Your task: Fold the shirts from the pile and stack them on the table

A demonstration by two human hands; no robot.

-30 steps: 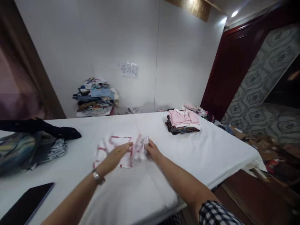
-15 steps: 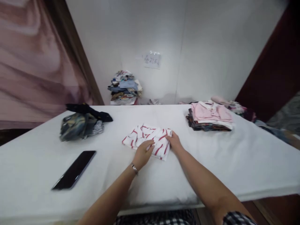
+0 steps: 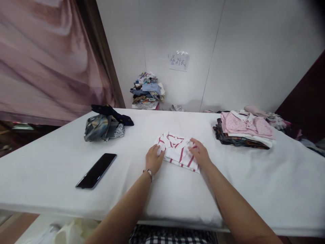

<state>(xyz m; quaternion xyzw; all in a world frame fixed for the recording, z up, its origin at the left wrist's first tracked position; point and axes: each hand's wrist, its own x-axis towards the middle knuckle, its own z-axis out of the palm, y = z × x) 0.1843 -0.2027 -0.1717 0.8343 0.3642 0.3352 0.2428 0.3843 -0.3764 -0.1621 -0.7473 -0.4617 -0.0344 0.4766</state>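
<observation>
A white shirt with red stripes [image 3: 180, 153] lies folded into a small bundle on the white-covered table, its collar opening towards the far side. At its left edge rests my left hand [image 3: 154, 159], wearing a metal bracelet; the thumb stands apart from the fingers, which touch the cloth. My right hand [image 3: 201, 154] lies over the shirt's right edge, fingers spread on the fabric. Neither hand lifts the shirt. Parts of both side edges are hidden beneath my fingers.
A folded stack topped by a pink shirt [image 3: 247, 123] stands at the right. Left are crumpled dark clothes [image 3: 101, 127] and a black phone [image 3: 96, 171]. A clothes pile [image 3: 148, 91] sits beyond the table's far edge, below a paper sign [image 3: 179, 61].
My left hand has moved from the shirt's front to its left edge. The right hand now lies spread over the right edge. The shirt looks neater and more compact; the view has shifted.
</observation>
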